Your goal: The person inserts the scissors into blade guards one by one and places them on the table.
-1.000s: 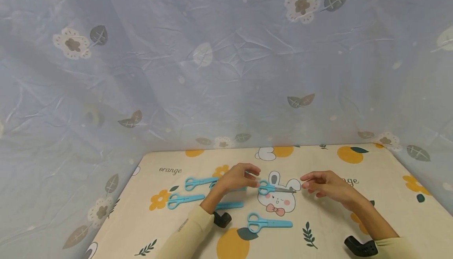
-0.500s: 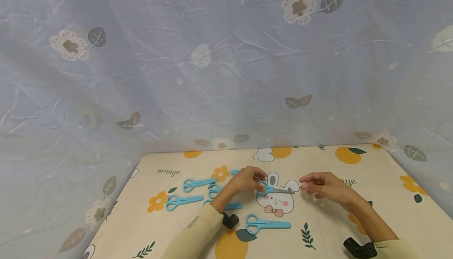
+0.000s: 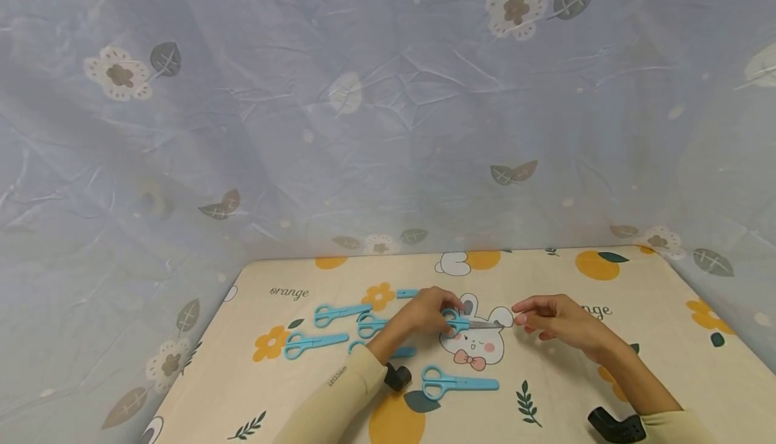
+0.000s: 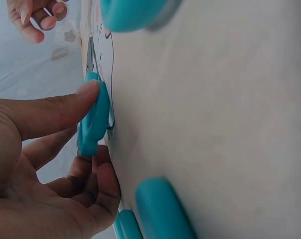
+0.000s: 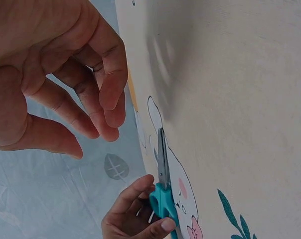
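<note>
My left hand pinches the light blue handles of a pair of scissors over the printed rabbit. In the left wrist view, the thumb presses one side of the scissors and fingers lie against the other. Their bare metal blades are together and point right, toward my right hand. That hand hovers apart from the blade tips, fingers loosely bent and holding nothing, as the right wrist view also shows. Just in front on the cloth lies another pair of blue scissors, its blades covered by a blue sheath.
Several more blue scissors, including sheathed scissors, lie left of my left arm, some partly hidden by it. A blue piece shows behind the left hand. A patterned cloth covers the table, with a hanging curtain behind.
My left hand has moved slightly right and closed its fingers on the handles of the bare-bladed scissors. The right hand has barely moved.
</note>
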The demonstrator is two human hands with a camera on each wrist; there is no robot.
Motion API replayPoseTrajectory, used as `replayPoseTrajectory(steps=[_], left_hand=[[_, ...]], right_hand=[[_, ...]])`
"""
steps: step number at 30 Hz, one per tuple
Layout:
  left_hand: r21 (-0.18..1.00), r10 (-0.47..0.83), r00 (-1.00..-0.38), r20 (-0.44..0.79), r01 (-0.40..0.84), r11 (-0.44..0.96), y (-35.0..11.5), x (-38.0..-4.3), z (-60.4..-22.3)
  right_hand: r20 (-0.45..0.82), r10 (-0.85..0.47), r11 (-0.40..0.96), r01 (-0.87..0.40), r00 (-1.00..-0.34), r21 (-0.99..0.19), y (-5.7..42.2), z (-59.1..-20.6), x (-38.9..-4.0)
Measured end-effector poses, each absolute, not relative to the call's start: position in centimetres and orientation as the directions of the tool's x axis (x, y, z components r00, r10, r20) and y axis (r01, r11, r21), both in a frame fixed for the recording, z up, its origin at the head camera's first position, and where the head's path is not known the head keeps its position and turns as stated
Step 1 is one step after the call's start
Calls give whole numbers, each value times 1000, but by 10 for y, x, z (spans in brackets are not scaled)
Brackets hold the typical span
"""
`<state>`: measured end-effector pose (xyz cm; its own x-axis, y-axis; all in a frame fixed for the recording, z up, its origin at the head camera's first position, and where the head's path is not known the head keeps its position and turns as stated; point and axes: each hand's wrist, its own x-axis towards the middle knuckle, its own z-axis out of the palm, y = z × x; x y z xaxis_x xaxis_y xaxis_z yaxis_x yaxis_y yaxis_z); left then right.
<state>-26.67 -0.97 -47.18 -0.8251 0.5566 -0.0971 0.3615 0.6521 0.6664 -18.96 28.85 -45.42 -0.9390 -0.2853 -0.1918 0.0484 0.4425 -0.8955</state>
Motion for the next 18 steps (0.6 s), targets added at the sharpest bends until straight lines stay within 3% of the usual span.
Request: replayPoseTrajectory(steps=[8, 18], left_hand=[[735, 560, -823, -96, 321, 598, -9, -263, -471], [730, 579, -815, -31, 377, 569, -11, -264, -471]], right_hand=[[-183, -290, 451, 35, -939, -892, 287, -454, -189], [-182, -302, 436, 34, -936, -899, 288, -456, -189]])
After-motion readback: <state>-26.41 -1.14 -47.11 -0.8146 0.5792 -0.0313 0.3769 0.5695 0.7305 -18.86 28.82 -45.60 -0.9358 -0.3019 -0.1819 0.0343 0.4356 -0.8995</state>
